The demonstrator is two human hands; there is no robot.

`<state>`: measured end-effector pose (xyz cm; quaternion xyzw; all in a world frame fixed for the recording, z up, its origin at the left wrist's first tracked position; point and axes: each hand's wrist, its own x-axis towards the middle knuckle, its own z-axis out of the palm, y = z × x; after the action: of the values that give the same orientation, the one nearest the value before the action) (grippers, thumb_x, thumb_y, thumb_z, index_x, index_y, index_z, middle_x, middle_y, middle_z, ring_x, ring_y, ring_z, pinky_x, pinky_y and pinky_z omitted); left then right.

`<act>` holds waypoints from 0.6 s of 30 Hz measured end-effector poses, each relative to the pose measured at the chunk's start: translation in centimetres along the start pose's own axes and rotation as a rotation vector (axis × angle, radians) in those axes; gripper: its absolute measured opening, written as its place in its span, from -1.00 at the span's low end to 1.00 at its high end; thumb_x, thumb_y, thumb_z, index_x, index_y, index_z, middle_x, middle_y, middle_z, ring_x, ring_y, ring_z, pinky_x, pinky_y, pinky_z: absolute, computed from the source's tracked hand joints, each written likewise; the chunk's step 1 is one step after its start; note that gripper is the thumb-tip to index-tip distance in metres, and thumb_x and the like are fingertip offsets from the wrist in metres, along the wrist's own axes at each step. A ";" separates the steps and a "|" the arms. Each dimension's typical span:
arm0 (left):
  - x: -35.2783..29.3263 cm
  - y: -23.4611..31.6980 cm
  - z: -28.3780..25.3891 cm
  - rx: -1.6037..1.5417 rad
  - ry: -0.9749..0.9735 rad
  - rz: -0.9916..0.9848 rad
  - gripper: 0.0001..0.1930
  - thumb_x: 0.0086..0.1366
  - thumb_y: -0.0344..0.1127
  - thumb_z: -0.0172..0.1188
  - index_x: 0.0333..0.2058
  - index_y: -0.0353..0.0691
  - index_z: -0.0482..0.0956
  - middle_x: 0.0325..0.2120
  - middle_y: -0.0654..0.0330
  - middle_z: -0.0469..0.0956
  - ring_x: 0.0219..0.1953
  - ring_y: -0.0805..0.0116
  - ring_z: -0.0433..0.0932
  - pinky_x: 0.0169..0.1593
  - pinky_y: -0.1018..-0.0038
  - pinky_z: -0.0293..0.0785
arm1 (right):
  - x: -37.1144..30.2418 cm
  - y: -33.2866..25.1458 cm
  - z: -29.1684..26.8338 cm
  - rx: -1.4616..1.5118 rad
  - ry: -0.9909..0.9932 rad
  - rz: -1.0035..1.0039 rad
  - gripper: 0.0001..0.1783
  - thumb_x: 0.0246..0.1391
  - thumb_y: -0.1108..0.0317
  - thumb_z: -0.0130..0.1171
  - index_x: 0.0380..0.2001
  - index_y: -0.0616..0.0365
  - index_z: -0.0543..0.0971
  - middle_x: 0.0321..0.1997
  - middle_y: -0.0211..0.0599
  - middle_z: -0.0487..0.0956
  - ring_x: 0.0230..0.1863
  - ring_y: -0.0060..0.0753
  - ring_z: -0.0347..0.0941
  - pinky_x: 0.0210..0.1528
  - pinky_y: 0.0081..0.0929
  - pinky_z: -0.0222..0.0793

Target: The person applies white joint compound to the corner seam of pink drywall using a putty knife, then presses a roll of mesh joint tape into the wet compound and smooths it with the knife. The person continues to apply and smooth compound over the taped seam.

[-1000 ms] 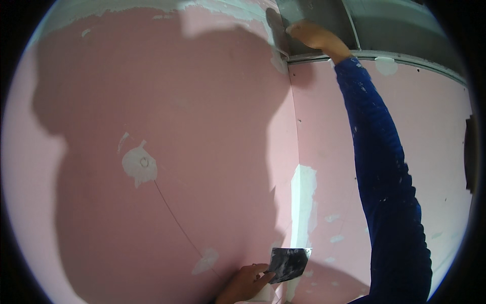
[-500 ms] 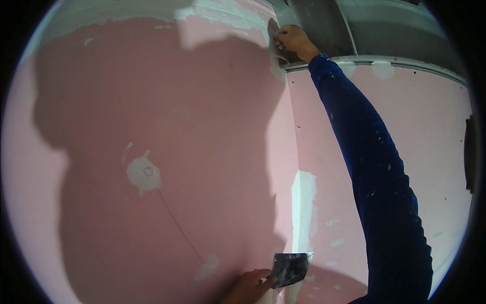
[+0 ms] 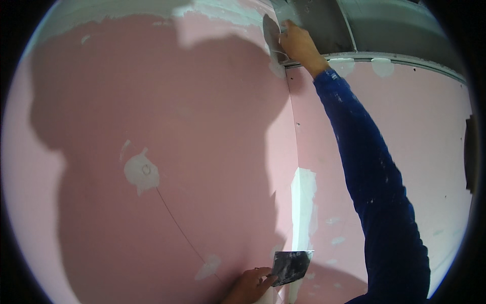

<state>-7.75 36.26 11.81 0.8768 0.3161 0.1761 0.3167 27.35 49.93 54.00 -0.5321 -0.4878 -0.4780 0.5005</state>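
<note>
My right hand point(image 3: 302, 45) is raised at the top of the inside corner, its fingers closed on a thin grey blade point(image 3: 272, 38) that lies along the left wall. The hand hides its handle, and shadow blurs its outline. Low in the picture, my left hand point(image 3: 251, 285) grips a dark, flat, square filling knife point(image 3: 292, 267) by its left side; pale compound smears its face. This knife stands in front of the corner strip of white joint compound point(image 3: 304, 202). The left wall of pink plasterboard point(image 3: 202, 126) has more compound point(image 3: 223, 12) along its top.
A round filled patch point(image 3: 142, 172) marks the left wall, with a thin line running down from it. A metal track point(image 3: 390, 58) edges the top of the right pink wall point(image 3: 405, 121), below grey panels point(image 3: 390, 30). Dark screw heads dot that wall. My shadow covers much of the left wall.
My right hand has shifted slightly down and right at the upper corner, and its forearm has tilted with it. The left hand and its knife have barely moved.
</note>
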 end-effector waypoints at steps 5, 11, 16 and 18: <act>0.0 -0.6 0.2 -0.059 0.036 0.033 -0.58 0.39 -0.07 0.13 -0.04 -0.34 0.64 -0.08 -0.15 0.64 -0.01 -0.09 0.61 0.11 0.15 0.48 | -8.0 -1.1 -1.6 -0.304 -0.134 -0.268 -0.48 0.15 0.42 0.03 0.21 0.27 0.41 0.15 0.11 0.54 0.21 0.17 0.46 0.35 0.07 0.25; 0.3 -1.0 0.3 -0.057 0.045 0.045 -0.58 0.39 -0.07 0.14 -0.05 -0.34 0.65 -0.13 -0.15 0.66 -0.10 -0.05 0.66 0.03 0.17 0.53 | -12.0 -3.5 0.0 -0.080 0.003 -0.218 -0.44 0.09 0.48 0.03 0.20 0.40 0.42 0.21 -0.04 0.51 0.29 -0.01 0.39 0.39 0.03 0.20; 0.3 -1.5 0.4 -0.070 0.025 0.005 -0.58 0.38 -0.06 0.15 -0.04 -0.34 0.65 -0.15 -0.15 0.67 -0.13 0.00 0.67 0.00 0.19 0.54 | -8.3 -0.5 -4.2 -0.058 -0.039 -0.143 -0.48 0.11 0.48 0.04 0.19 0.20 0.49 0.22 0.01 0.50 0.35 0.03 0.32 0.45 0.01 0.13; 0.3 -1.7 0.7 -0.046 0.090 0.052 -0.57 0.38 -0.06 0.15 -0.04 -0.34 0.65 -0.15 -0.15 0.67 -0.14 0.00 0.67 0.00 0.19 0.54 | -7.4 0.3 -4.2 -0.219 -0.084 -0.189 -0.49 0.11 0.47 0.06 0.18 0.13 0.52 0.19 -0.05 0.53 0.33 0.00 0.34 0.43 0.04 0.14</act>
<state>-7.93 37.15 10.23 0.8684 0.3031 0.2309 0.3174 27.03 45.40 46.82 -0.5548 -0.5012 -0.5506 0.3712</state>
